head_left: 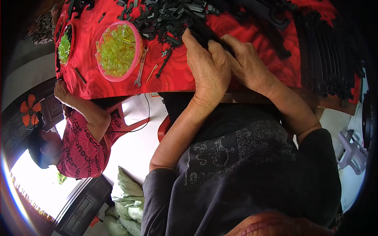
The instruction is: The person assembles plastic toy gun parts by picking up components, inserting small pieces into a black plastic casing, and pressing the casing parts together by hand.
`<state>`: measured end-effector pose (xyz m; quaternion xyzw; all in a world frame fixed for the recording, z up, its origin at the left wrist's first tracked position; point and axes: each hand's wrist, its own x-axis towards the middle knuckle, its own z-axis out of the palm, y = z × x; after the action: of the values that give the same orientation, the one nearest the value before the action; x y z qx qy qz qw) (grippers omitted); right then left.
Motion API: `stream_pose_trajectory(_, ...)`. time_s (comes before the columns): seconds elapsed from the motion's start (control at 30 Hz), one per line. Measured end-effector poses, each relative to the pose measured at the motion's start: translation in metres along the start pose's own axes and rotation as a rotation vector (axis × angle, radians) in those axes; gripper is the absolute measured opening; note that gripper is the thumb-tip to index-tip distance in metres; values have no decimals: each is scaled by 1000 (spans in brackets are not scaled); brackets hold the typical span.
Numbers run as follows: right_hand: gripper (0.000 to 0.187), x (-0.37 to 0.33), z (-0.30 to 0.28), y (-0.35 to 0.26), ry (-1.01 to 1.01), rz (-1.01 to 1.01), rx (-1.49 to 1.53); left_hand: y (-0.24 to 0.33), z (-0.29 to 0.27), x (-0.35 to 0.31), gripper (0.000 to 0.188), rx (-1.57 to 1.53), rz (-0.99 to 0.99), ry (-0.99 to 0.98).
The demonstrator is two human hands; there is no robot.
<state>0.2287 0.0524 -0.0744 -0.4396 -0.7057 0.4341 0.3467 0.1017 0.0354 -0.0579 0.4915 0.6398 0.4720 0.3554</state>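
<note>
My left hand and my right hand are close together over the red-covered table. Both are closed around a long, dark black plastic part, its far end pointing up and left. My fingers hide much of it, so its exact kind does not show. Just beyond lies a heap of small black plastic pieces. Left of my hands, a pink-rimmed bowl holds yellow-green translucent pieces. Between bowl and left hand lie a metal wrench, a thin pale stick and a thin black rod.
Long curved black parts lie in a row at the right, with more black parts beyond my hands. At far left, a co-worker in a red shirt has a hand at the table edge, near a bowl of green pieces.
</note>
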Motion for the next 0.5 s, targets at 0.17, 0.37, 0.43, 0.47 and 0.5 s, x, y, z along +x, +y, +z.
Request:
stream_pose_trajectory(0.17,24,-1,-1,2,-13,-69,-9,5,4,-5,21,-89,31,89)
stream_pose_trajectory(0.37,26,-2,-1,2,2,-62,-23,4,4,-8,20,-15,33,109)
stream_pose_trajectory(0.43,26,-2,-1,2,-3,-69,-26,6,2,-8,20,-19,0,83)
stream_pose_trajectory(0.47,25,-1,-1,2,-7,-78,-27,4,2,-7,20,-20,-1,84)
stream_pose_trajectory(0.5,25,-1,-1,2,-8,-78,-28,1,3,-6,18,-25,26,93)
